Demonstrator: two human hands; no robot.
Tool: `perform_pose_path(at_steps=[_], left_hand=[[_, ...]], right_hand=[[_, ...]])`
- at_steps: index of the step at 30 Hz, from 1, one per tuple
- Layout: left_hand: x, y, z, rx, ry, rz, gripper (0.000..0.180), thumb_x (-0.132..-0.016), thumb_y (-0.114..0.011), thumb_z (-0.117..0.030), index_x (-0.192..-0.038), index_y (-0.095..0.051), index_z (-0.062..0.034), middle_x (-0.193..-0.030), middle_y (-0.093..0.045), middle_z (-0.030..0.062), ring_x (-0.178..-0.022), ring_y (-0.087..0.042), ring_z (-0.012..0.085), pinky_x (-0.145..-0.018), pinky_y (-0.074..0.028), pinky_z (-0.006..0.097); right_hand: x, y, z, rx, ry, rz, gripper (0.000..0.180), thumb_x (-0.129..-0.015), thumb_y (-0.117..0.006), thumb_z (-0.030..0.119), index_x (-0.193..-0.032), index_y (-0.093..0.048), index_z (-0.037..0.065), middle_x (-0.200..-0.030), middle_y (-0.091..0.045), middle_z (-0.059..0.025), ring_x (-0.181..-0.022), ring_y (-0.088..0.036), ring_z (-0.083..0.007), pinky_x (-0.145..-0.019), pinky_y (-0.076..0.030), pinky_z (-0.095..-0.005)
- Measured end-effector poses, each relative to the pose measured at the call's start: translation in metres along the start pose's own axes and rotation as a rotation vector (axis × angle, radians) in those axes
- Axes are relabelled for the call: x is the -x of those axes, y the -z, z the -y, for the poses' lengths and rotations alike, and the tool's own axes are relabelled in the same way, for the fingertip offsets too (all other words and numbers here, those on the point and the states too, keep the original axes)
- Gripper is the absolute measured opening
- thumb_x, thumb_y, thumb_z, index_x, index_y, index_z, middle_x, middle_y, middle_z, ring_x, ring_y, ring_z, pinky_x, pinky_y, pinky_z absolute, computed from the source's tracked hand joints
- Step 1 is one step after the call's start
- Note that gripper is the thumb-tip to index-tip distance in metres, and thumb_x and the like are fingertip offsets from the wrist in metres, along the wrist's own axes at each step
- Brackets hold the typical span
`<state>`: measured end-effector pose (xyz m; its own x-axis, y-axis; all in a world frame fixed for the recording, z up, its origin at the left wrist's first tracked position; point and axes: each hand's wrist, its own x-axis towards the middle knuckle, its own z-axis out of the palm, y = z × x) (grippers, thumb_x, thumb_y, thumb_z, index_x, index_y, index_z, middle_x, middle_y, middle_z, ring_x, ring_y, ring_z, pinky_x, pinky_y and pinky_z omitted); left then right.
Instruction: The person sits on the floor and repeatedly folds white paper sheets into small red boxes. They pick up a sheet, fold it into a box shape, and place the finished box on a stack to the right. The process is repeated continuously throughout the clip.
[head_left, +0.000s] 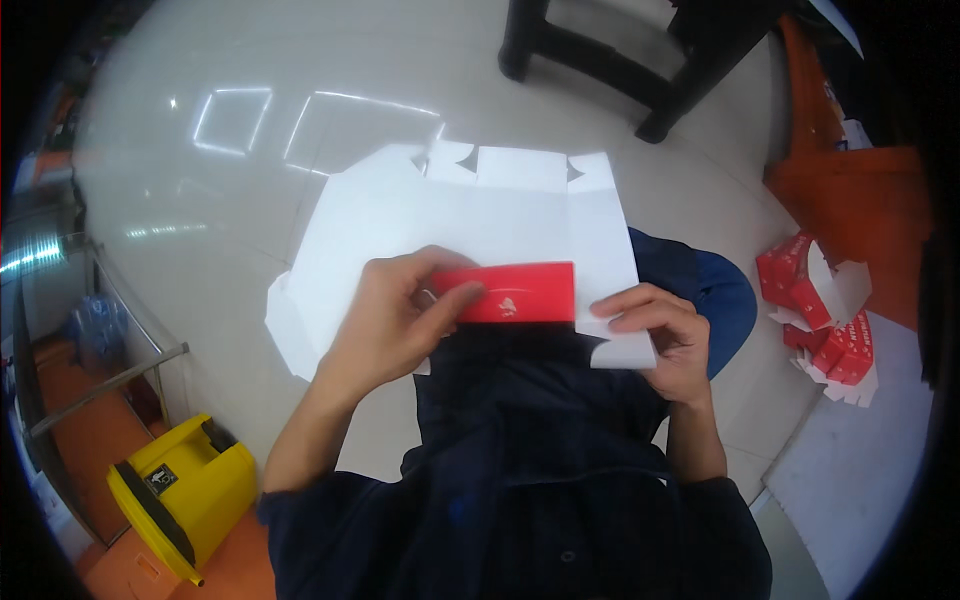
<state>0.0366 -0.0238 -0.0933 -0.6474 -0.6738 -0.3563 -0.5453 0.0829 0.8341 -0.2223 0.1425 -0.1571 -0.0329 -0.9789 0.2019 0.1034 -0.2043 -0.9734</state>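
A flat cardboard box blank (500,215), white on its upper face, lies across my lap with its cut tabs pointing away from me. Along its near edge one panel is folded over, showing its red printed outer side (530,290). My left hand (405,310) is closed on the left end of this red flap, thumb on top and fingers behind. At the near right corner my right hand (665,335) grips the blank beside a small white tab (622,352), its fingers bent over the edge. The fingertips under the card are hidden.
Folded red and white boxes (820,310) are stacked at the right, near an orange cabinet (850,200). Black stool legs (600,60) stand on the tiled floor ahead. A yellow bin (190,490) and a metal rail (110,385) are at the lower left.
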Motion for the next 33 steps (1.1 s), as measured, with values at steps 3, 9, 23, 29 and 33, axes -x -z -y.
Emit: perform_pose_path(at_steps=[3, 9, 23, 29, 33], left_hand=[[-0.001, -0.006, -0.009, -0.109, -0.191, -0.01, 0.018, -0.096, -0.067, -0.01, -0.109, -0.073, -0.0005, -0.089, -0.075, 0.0124, -0.065, -0.067, 0.0176, -0.058, -0.052, 0.027], [0.005, -0.009, -0.023, -0.137, -0.255, 0.034, 0.018, -0.095, -0.064, -0.003, -0.109, -0.075, -0.0014, -0.093, -0.075, 0.0154, -0.075, -0.071, 0.0237, -0.068, -0.056, 0.031], [0.011, 0.003, -0.033, -0.209, -0.309, 0.068, 0.019, -0.09, -0.067, 0.002, -0.106, -0.075, -0.0029, -0.094, -0.075, 0.0152, -0.082, -0.072, 0.0282, -0.075, -0.057, 0.033], [0.023, 0.019, -0.061, -0.623, -0.263, -0.085, 0.023, -0.083, -0.074, -0.001, -0.105, -0.075, -0.0075, -0.103, -0.075, 0.0117, -0.101, -0.07, 0.0288, -0.096, -0.052, 0.044], [0.016, 0.039, -0.044, -0.941, -0.396, -0.201, 0.018, -0.079, -0.078, -0.003, -0.094, -0.073, -0.0105, -0.101, -0.074, 0.0089, -0.106, -0.069, 0.028, -0.112, -0.041, 0.052]], right_hand=[[-0.009, -0.014, 0.005, 0.324, 0.021, -0.078, 0.027, -0.087, -0.075, -0.003, -0.113, -0.067, -0.004, -0.101, -0.072, -0.0159, -0.087, -0.069, -0.0219, -0.077, -0.054, -0.0294], [-0.008, -0.035, 0.006, 0.541, 0.221, -0.336, 0.03, -0.084, -0.08, -0.002, -0.111, -0.067, -0.003, -0.093, -0.07, -0.0177, -0.08, -0.068, -0.0217, -0.068, -0.054, -0.0271], [-0.041, -0.035, 0.026, 0.706, 0.27, -0.159, 0.025, -0.079, -0.085, 0.014, -0.101, -0.076, 0.01, -0.106, -0.07, -0.0083, -0.089, -0.067, -0.0237, -0.099, -0.043, -0.0444], [-0.033, -0.007, 0.027, 0.583, 0.118, -0.003, 0.01, -0.082, -0.083, 0.014, -0.088, -0.076, 0.01, -0.083, -0.072, -0.0063, -0.084, -0.068, -0.021, -0.108, -0.039, -0.0508], [-0.031, -0.004, 0.027, 0.525, 0.116, -0.043, 0.008, -0.083, -0.081, 0.011, -0.086, -0.075, 0.007, -0.078, -0.071, -0.0075, -0.075, -0.065, -0.0198, -0.096, -0.042, -0.0417]])
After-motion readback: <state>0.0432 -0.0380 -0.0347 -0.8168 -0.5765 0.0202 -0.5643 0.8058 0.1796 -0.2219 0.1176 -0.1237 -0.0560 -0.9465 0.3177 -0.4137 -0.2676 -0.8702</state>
